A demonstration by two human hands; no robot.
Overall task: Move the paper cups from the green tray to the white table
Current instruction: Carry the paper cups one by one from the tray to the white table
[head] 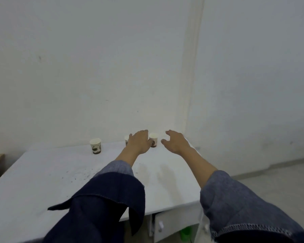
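Both hands reach forward over the far part of the white table (42,172), and neither grips anything. The left hand (139,142) is held palm down with its fingers extended and relaxed. One paper cup (153,140) stands upright just to the right of this hand, between the two hands; contact with the thumb cannot be determined. A second cup (126,140) stands just behind the left hand, mostly hidden by its fingers. A third cup (95,146) stands upright well to its left. The right hand (175,141) hovers beside the first cup, fingers loosely curved and apart, clear of it.
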